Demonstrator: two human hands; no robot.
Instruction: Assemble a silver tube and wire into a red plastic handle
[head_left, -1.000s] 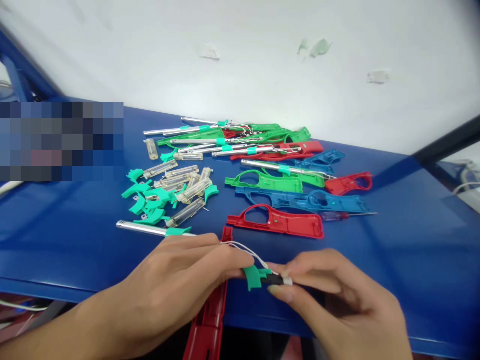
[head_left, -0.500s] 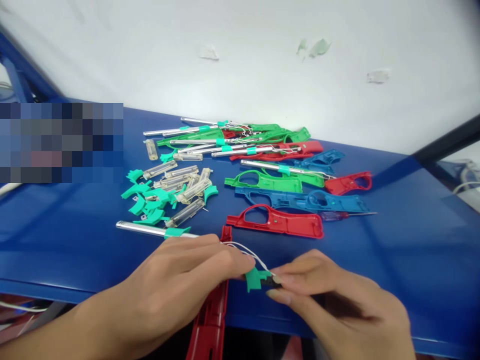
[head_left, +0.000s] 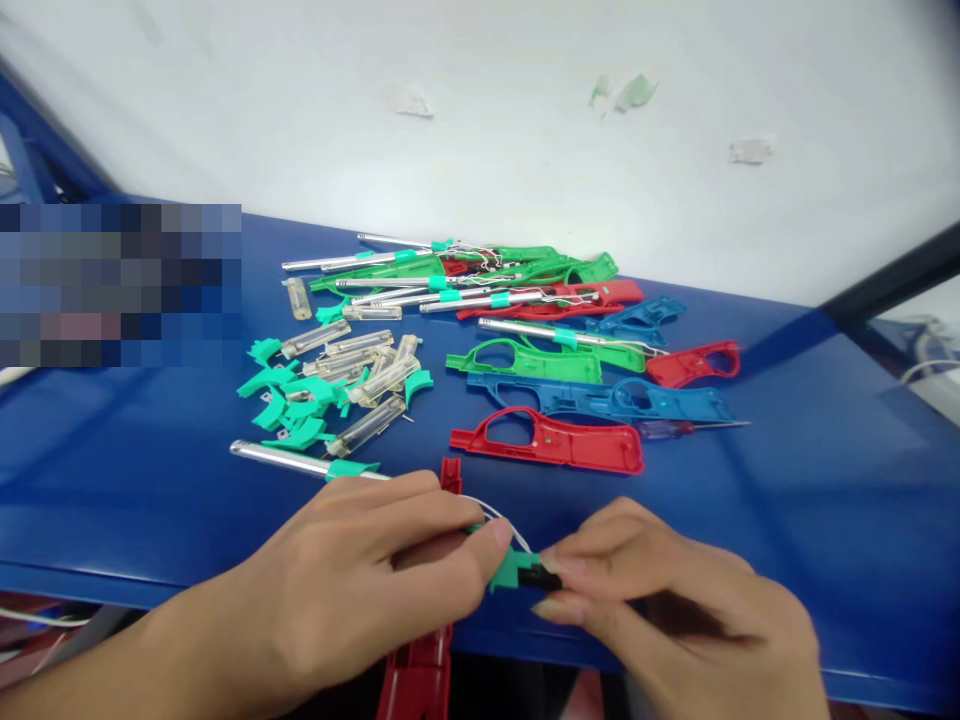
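Observation:
My left hand (head_left: 375, 570) is closed around a small green plastic piece (head_left: 511, 570), its thumb and fingers on the left side of it. A black part (head_left: 538, 576) joins the green piece on the right, pinched between the thumb and finger of my right hand (head_left: 660, 590). Thin white wires (head_left: 501, 516) arch over from behind the left fingers to the black part. A silver tube (head_left: 277, 458) with a green collar (head_left: 352, 469) reaches out to the left from behind my left hand. Beneath that hand lies a red casing half (head_left: 417, 670), partly covered.
On the blue table (head_left: 150, 480) lie clear lighter tanks (head_left: 367, 425), green triggers (head_left: 300, 433), silver tubes with wires (head_left: 517, 328), and red (head_left: 585, 445), green (head_left: 525, 360) and blue casing halves (head_left: 600, 398). A screwdriver (head_left: 664, 429) is at the right. A white wall (head_left: 487, 170) stands behind.
The green piece has turned and tipped between my hands, and my left thumb has shifted over it. The black part shows more now. The view has shifted slightly.

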